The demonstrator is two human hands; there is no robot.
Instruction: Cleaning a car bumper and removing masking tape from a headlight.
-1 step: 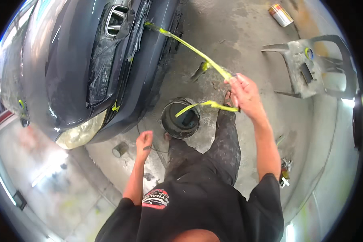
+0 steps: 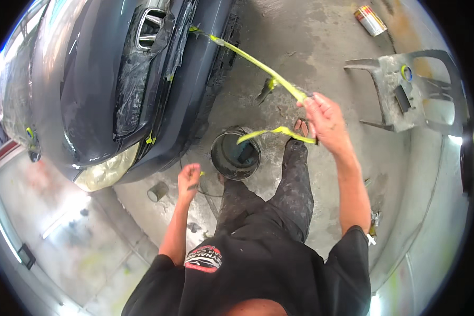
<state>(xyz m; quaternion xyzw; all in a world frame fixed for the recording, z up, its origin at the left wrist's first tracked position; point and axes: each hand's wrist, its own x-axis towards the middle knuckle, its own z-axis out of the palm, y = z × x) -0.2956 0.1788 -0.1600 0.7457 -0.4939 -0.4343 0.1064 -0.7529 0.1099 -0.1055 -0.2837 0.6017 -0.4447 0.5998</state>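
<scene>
My right hand (image 2: pixel 326 122) is closed on a strip of yellow masking tape (image 2: pixel 263 67). The strip runs taut up and left to the car's front bumper (image 2: pixel 180 89), where its far end still sticks. A loose tail of the same tape (image 2: pixel 271 131) hangs below the hand, above a black bucket (image 2: pixel 214 160). Dark scraps cling to the strip midway. My left hand (image 2: pixel 187 181) is closed in front of the headlight (image 2: pixel 108 171), left of the bucket; a tiny yellow bit shows at its fingertips, and what the fingers hold is hidden.
A grey plastic chair (image 2: pixel 387 79) lies at the right with a tape roll (image 2: pixel 406 73) on it. Behind it lies a tin can (image 2: pixel 371 22). A small cup (image 2: pixel 157 191) sits on the floor near the headlight. More yellow tape (image 2: pixel 151 139) sticks beside the headlight.
Both hands have shifted only slightly; the right went a little to the right with the tape, the left slightly up. A tiny yellow bit now shows by the left fingertips.
</scene>
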